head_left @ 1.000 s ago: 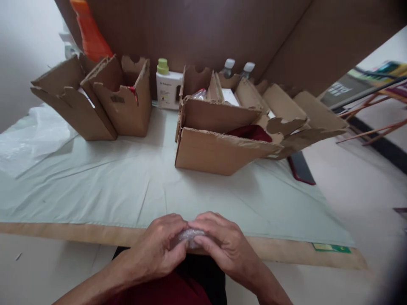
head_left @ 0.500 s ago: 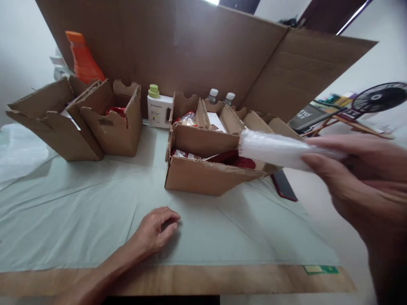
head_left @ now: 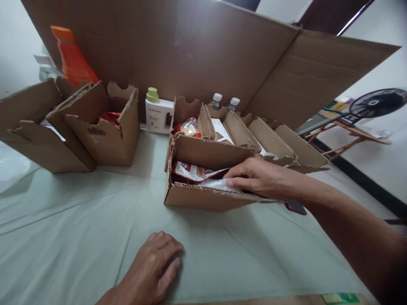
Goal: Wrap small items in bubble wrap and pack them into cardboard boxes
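Observation:
My right hand reaches into the front cardboard box. Its thumb and fingers are closed on a whitish bubble-wrap packet, which sits mostly down inside the box. Beside the packet, toward the box's back wall, is a dark red and white printed pouch. My left hand rests on the pale green cloth in front of the box. Its fingers are loosely bent, with the thumb apart, and nothing is in it.
Behind the front box stand several narrow cardboard boxes, one with a shiny food packet. Two more boxes stand left, near an orange bottle and a white bottle with green cap. A tall cardboard panel closes the back.
My right hand has carried the bubble-wrap packet from the right, above the boxes, down into the front box. My left hand stays on the cloth. The view has shifted slightly.

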Available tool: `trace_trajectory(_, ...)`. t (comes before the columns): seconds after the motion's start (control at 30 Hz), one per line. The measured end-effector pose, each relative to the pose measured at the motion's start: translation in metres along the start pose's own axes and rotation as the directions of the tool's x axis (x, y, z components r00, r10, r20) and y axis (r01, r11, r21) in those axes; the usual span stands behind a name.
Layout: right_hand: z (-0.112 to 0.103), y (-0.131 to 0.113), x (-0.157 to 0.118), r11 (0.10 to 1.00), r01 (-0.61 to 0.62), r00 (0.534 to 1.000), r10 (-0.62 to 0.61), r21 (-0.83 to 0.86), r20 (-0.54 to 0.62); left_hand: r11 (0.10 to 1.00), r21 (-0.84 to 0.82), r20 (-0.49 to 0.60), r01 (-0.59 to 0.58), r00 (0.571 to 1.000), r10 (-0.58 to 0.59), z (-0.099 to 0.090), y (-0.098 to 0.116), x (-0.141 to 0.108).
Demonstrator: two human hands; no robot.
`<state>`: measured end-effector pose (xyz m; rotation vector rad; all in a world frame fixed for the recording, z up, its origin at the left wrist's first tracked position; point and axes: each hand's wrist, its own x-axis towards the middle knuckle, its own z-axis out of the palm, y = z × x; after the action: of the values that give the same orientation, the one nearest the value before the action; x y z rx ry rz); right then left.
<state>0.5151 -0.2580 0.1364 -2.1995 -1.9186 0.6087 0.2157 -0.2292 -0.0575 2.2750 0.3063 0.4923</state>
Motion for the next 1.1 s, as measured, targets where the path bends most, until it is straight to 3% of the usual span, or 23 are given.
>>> trace_trajectory(0.1, -0.001, 0.003, 0.009, 0.998, -0.013, 0.984, 0.023, -0.056, 0.174, 0.994, 0.07, -0.011, -0.079, 0.997, 0.08, 0.0, 0.001, 0.002)
trace_trajectory(0.23, 0.007, 0.002, 0.021, 0.957, -0.005, 0.982, 0.06, -0.29, 0.181, 0.98, 0.128, -0.036, -0.151, 0.987, 0.157, 0.002, -0.001, 0.004)
trace_trajectory(0.37, 0.008, -0.006, 0.02, 0.826, -0.057, 0.995, 0.09, -0.561, 0.031, 0.979, 0.117, -0.045, -0.17, 0.983, 0.176, 0.005, -0.003, 0.007)
trace_trajectory(0.47, -0.004, -0.011, -0.002, 0.776, -0.195, 0.977, 0.103, -0.6, -0.185, 0.982, 0.086, -0.039, -0.165, 0.985, 0.169, 0.006, -0.005, 0.007)
trace_trajectory(0.53, -0.011, -0.01, -0.031, 0.831, -0.25, 0.925, 0.054, -0.497, -0.376, 0.988, 0.054, -0.07, -0.147, 0.986, 0.151, 0.002, -0.006, 0.003)
trace_trajectory(0.63, -0.004, 0.001, -0.086, 0.928, -0.262, 0.757, 0.027, -0.266, -0.653, 0.999, 0.016, -0.152, -0.033, 0.988, 0.035, -0.017, -0.006, -0.007)
trace_trajectory(0.7, 0.016, 0.017, -0.117, 0.946, -0.309, 0.617, 0.118, -0.102, -0.778, 0.994, -0.001, -0.215, 0.111, 0.97, -0.109, -0.037, -0.004, -0.008)
trace_trajectory(0.73, 0.029, 0.026, -0.127, 0.945, -0.328, 0.566, 0.179, -0.021, -0.805, 0.983, -0.021, -0.253, 0.184, 0.95, -0.183, -0.047, -0.002, -0.005)
trace_trajectory(0.77, 0.043, 0.035, -0.132, 0.943, -0.33, 0.548, 0.236, 0.052, -0.802, 0.969, -0.054, -0.295, 0.24, 0.924, -0.245, -0.057, -0.001, 0.002)
trace_trajectory(0.8, 0.056, 0.044, -0.131, 0.944, -0.31, 0.563, 0.279, 0.114, -0.778, 0.956, -0.095, -0.325, 0.277, 0.899, -0.293, -0.064, 0.0, 0.012)
trace_trajectory(0.87, 0.08, 0.056, -0.116, 0.948, -0.235, 0.65, 0.318, 0.215, -0.69, 0.941, -0.185, -0.349, 0.283, 0.876, -0.332, -0.071, 0.0, 0.044)
trace_trajectory(0.97, 0.102, 0.06, -0.081, 0.933, -0.06, 0.775, 0.268, 0.355, -0.573, 0.926, -0.313, -0.303, 0.211, 0.902, -0.308, -0.062, 0.001, 0.094)
trace_trajectory(1.03, 0.112, 0.052, -0.071, 0.912, 0.022, 0.796, 0.232, 0.41, -0.559, 0.917, -0.357, -0.298, 0.178, 0.908, -0.293, -0.049, 0.004, 0.107)
trace_trajectory(1.1, 0.126, 0.036, -0.08, 0.916, 0.044, 0.782, 0.217, 0.399, -0.584, 0.928, -0.315, -0.314, 0.196, 0.901, -0.297, -0.036, 0.008, 0.09)
